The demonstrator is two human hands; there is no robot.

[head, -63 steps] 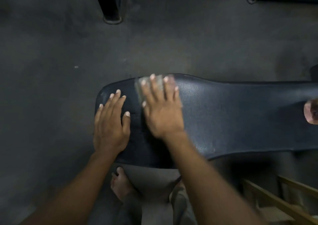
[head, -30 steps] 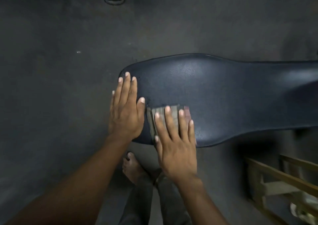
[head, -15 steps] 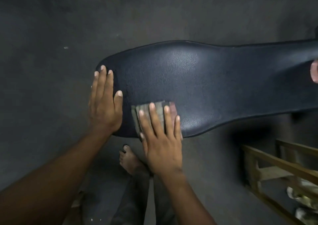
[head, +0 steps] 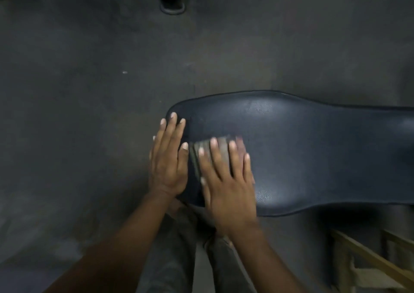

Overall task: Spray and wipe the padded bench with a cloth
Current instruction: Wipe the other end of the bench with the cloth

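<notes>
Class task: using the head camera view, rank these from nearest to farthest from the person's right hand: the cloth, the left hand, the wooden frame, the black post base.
From the right hand:
1. Cloth, directly under its fingers on the bench.
2. Left hand, just beside it at the bench's end.
3. Wooden frame, lower right on the floor.
4. Black post base, far across the floor at the top.

Counted items in the head view

One dark blue padded vinyl bench (head: 313,149) is seen, with one folded grey-green cloth (head: 220,146) at its near left end. Two bare hands are counted, the left hand (head: 168,160) and the right hand (head: 228,185), and one black post foot (head: 172,6) on the floor.
</notes>
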